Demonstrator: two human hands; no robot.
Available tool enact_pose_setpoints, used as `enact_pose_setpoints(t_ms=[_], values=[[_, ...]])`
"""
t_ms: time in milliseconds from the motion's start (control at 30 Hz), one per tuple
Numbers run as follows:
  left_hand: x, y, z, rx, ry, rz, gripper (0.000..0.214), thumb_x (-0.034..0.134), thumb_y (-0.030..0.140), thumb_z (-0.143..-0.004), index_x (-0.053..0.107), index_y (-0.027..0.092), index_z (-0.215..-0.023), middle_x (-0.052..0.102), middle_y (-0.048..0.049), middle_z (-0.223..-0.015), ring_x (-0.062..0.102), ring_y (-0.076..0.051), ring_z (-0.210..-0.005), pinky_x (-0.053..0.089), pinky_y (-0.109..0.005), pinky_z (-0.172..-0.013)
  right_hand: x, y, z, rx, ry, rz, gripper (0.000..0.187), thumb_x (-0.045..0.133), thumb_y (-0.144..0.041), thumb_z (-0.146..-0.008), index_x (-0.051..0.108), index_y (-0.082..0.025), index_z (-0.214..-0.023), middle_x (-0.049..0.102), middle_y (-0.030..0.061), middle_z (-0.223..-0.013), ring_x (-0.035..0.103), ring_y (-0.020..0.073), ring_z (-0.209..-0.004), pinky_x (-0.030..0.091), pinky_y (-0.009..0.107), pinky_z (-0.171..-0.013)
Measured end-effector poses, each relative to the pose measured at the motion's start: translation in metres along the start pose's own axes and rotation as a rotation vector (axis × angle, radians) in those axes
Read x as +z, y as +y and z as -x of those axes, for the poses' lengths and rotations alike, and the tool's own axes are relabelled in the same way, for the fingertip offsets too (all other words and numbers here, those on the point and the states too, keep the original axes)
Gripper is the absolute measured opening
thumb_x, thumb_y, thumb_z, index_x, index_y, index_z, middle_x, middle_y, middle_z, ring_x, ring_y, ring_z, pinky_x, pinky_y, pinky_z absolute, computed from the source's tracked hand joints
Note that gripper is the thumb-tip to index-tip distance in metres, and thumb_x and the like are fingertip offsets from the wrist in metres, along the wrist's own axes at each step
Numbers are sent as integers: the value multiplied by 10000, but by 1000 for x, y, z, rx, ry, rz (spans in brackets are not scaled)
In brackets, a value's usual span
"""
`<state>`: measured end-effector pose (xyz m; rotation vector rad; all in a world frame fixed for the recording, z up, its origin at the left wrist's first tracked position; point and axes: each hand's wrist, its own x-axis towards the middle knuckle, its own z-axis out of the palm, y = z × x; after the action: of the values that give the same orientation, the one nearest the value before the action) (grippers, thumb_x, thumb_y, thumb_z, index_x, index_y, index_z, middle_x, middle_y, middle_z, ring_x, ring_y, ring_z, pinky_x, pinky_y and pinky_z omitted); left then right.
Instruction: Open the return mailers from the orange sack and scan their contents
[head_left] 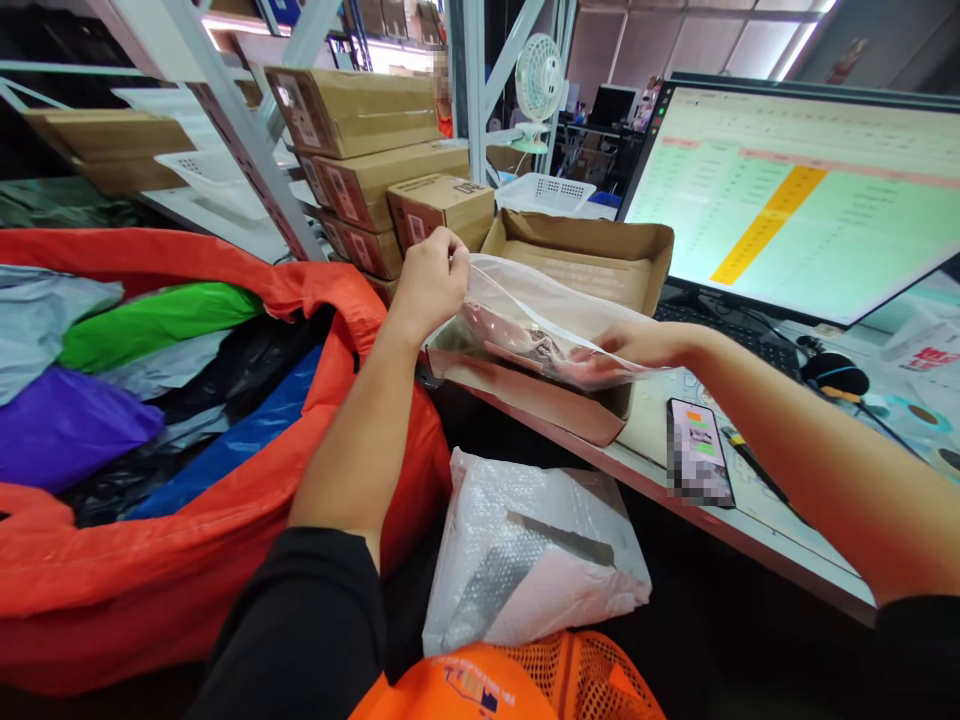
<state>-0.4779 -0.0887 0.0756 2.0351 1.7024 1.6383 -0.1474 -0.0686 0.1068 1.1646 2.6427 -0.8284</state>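
Observation:
My left hand (436, 285) is closed in a pinch on the upper left edge of a translucent plastic bag (570, 302). The bag's mouth gapes towards me, over an open cardboard box (540, 400) on the desk edge. Inside the bag lies a glossy pink item with a darker part (501, 328); its kind is unclear through the film. My right hand (619, 352) reaches into the bag from the right, its fingers closed about the item's near end and partly veiled by the plastic. The box's raised lid (585, 262) stands behind the bag.
A bubble-wrap parcel (536, 550) lies in front of me below the desk. To the left, a large red sack (382, 400) holds several coloured packages. Cardboard boxes (375, 115) are stacked behind. A phone (699, 450) and a monitor (795, 200) are at right.

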Motion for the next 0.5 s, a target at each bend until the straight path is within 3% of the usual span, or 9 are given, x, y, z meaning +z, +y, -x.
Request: enact_pose_setpoints(t_ms=[67,133,200,233,300,367,433,500], values=[[3,-5,2,-20,39,14,177,541,350,-1029,588,224,-913,655,-51,-841,659,-226,-891,516,-330,-906,-11,-13,20,-89,180,-119,505,643,-613,-921,793,-276,-1264,769,51,-1286,705,289,-1182,577,459,-1065],[7,-11,4,-18,87,41,220,523,417,-1057,591,228,-968,656,-51,-880,671,-223,-916,513,-322,-891,-20,-23,44,-166,457,-196,534,573,-618,-980,743,-278,-1354,724,78,-1380,674,302,-1254,574,480,-1082],[12,-16,5,-12,125,62,282,498,495,-1072,591,235,-1018,664,-49,-916,687,-216,-934,514,-307,-861,-21,-24,66,-152,676,-130,619,631,-618,-954,662,-264,-1461,662,110,-1472,636,338,-1318,559,500,-1105],[14,-19,6,-16,137,72,315,478,531,-1077,590,239,-1035,668,-46,-917,694,-210,-928,517,-297,-838,-19,-19,73,-105,723,-48,716,709,-628,-894,624,-253,-1498,642,125,-1495,629,361,-1326,559,508,-1101],[18,-23,6,-42,158,95,367,436,582,-1081,585,247,-1054,671,-35,-891,702,-194,-886,522,-279,-787,-10,-4,82,39,683,128,838,835,-640,-747,640,-245,-1459,694,138,-1407,676,381,-1226,593,516,-1020],[21,-26,3,-66,180,119,389,428,606,-1077,584,251,-1044,670,-28,-861,695,-179,-837,523,-266,-749,0,16,85,171,571,197,611,804,-664,-748,754,-248,-1191,790,101,-1092,732,327,-966,622,478,-842],[23,-25,1,-85,188,156,394,462,621,-1060,589,251,-1017,674,-30,-851,686,-170,-813,525,-260,-726,6,34,84,226,564,106,424,700,-664,-844,746,-245,-891,759,62,-822,692,249,-752,590,410,-699],[24,-23,0,-107,164,238,409,507,649,-1033,600,251,-1017,683,-37,-860,692,-170,-820,533,-260,-715,5,49,81,230,664,-86,428,668,-658,-877,707,-238,-802,735,61,-768,660,209,-685,562,375,-649]])
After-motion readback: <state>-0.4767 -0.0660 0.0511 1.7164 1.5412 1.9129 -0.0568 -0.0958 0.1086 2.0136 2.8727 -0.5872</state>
